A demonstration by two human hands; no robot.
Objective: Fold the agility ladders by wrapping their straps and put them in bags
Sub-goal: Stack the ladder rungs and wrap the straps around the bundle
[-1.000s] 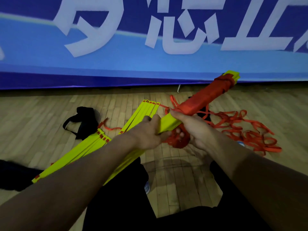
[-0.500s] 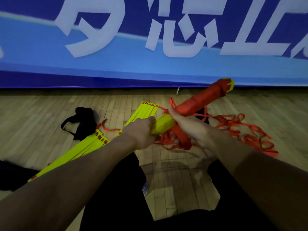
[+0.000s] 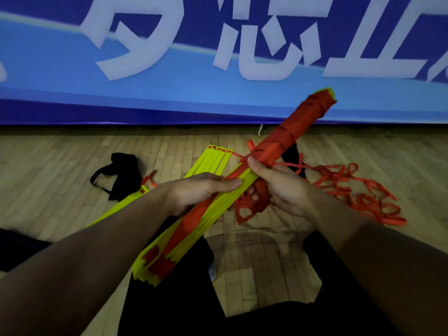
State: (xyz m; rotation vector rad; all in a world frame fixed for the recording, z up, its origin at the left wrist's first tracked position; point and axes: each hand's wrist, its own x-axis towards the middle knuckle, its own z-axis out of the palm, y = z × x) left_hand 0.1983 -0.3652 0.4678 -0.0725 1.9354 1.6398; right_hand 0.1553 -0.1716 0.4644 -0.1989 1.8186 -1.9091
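I hold a bundle of yellow ladder rungs slanting from my lap up to the right. Its far half is wound in red strap. My left hand grips the bundle's middle from above. My right hand holds the bundle just beyond it, thumb on the wrapped part, with a bunch of red strap in its fingers. Loose red strap trails over the floor to the right. A second set of yellow rungs lies on the floor behind my left hand. A black bag lies to the left.
I sit on a wooden floor with my dark-clothed legs spread in front. A blue banner with large white characters stands along the far edge of the floor. Another dark item lies partly hidden behind the bundle.
The bundle has turned and risen, its near end now over my lap. My left hand shifted along it and my right hand brought the strap around the rungs.
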